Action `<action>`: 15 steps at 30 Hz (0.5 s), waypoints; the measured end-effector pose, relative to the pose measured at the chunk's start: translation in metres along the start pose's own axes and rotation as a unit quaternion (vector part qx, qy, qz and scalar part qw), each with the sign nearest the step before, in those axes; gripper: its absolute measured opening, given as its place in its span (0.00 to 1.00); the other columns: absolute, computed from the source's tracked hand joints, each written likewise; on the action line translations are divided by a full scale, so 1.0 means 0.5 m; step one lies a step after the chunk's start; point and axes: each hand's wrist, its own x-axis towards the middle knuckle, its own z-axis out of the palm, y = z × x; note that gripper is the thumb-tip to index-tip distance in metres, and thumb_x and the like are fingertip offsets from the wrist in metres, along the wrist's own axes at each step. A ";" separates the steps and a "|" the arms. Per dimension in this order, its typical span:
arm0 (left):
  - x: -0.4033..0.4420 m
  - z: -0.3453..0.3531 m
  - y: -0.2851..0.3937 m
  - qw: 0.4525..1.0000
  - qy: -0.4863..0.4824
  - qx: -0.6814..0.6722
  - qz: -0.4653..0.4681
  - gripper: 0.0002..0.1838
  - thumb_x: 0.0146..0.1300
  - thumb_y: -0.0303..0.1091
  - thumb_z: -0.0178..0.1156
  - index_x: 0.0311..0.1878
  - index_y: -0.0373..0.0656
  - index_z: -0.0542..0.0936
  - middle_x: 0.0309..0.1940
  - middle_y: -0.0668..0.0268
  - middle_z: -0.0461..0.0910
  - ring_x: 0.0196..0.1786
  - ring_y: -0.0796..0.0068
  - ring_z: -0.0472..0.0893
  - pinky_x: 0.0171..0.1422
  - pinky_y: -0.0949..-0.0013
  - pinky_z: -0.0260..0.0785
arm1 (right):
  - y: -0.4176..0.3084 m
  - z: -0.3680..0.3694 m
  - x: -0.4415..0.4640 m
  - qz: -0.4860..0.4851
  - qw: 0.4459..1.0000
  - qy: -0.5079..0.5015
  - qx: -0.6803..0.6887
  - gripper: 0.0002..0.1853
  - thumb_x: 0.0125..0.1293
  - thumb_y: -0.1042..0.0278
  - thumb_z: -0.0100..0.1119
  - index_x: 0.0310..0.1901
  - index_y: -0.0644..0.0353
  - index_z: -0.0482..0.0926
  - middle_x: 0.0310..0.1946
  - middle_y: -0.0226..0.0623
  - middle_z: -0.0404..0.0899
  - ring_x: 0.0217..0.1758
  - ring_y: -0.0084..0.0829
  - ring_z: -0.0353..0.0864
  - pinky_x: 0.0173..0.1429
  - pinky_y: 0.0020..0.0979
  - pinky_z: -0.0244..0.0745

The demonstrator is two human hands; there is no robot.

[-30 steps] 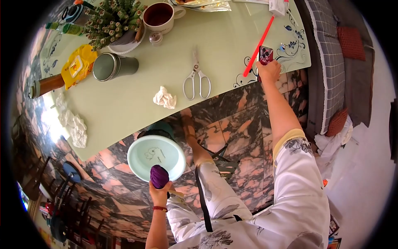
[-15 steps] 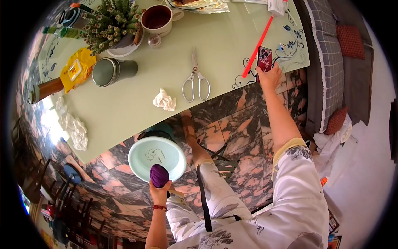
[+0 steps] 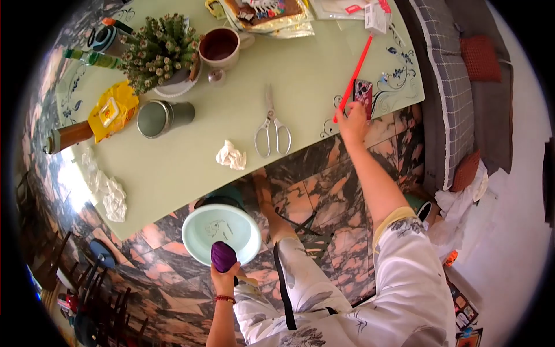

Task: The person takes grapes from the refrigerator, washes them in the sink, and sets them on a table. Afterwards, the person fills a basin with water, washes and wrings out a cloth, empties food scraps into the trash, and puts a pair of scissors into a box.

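My left hand (image 3: 222, 280) is closed round a dark purple, ridged, rounded thing (image 3: 223, 256), whose kind I cannot make out. It is held above the near rim of a pale blue basin (image 3: 248, 231) with a line drawing inside. Over at the table's right end, my right hand (image 3: 354, 126) has its fingers apart. Its thumb side is at the lower end of a long red stick (image 3: 357, 72). Just beyond the fingers lies a phone with a red patterned back (image 3: 364, 95). Silver scissors (image 3: 270, 127) rest on the table, left of that hand.
On the pale green glass table (image 3: 191, 150) are a crumpled tissue (image 3: 231, 156), a green canister (image 3: 165, 117), a potted succulent (image 3: 159, 55), a mug (image 3: 221, 46) and a yellow wipes pack (image 3: 113, 110). A small white box (image 3: 376, 20) stands near the red stick. A grey sofa (image 3: 488, 115) is at right.
My right hand has come off the phone and shifted left to the end of the red stick. The phone stays on the table. My left hand still holds the purple thing over the basin.
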 end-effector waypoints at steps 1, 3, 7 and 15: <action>-0.005 0.003 0.007 1.000 0.000 -0.004 -0.002 0.30 0.43 0.26 0.75 0.52 0.33 0.74 0.42 0.63 0.80 0.42 0.72 0.78 0.49 0.69 0.71 | 0.000 0.014 -0.003 0.008 1.000 0.002 0.011 0.20 0.54 0.59 0.68 0.43 0.58 0.71 0.42 0.43 0.75 0.48 0.48 0.76 0.47 0.45 0.73; -0.020 0.006 0.036 1.000 -0.005 -0.004 -0.004 0.30 0.42 0.25 0.75 0.51 0.33 0.74 0.42 0.64 0.80 0.42 0.73 0.78 0.49 0.70 0.71 | -0.005 0.039 -0.007 0.040 0.997 0.007 0.064 0.18 0.55 0.62 0.67 0.43 0.58 0.71 0.43 0.45 0.76 0.48 0.50 0.77 0.48 0.46 0.74; -0.025 -0.007 0.040 1.000 -0.003 -0.020 0.009 0.29 0.42 0.24 0.75 0.51 0.34 0.74 0.41 0.65 0.80 0.41 0.73 0.78 0.48 0.70 0.71 | -0.041 0.060 0.005 0.204 0.974 -0.005 0.098 0.17 0.51 0.68 0.65 0.42 0.59 0.72 0.35 0.46 0.80 0.43 0.49 0.81 0.48 0.45 0.74; -0.035 -0.043 0.035 0.999 0.015 -0.015 0.050 0.28 0.42 0.25 0.75 0.49 0.35 0.74 0.40 0.64 0.80 0.40 0.72 0.78 0.47 0.69 0.71 | -0.075 0.026 -0.044 0.214 0.947 -0.142 0.193 0.17 0.43 0.72 0.65 0.38 0.62 0.75 0.27 0.43 0.81 0.32 0.39 0.84 0.36 0.38 0.76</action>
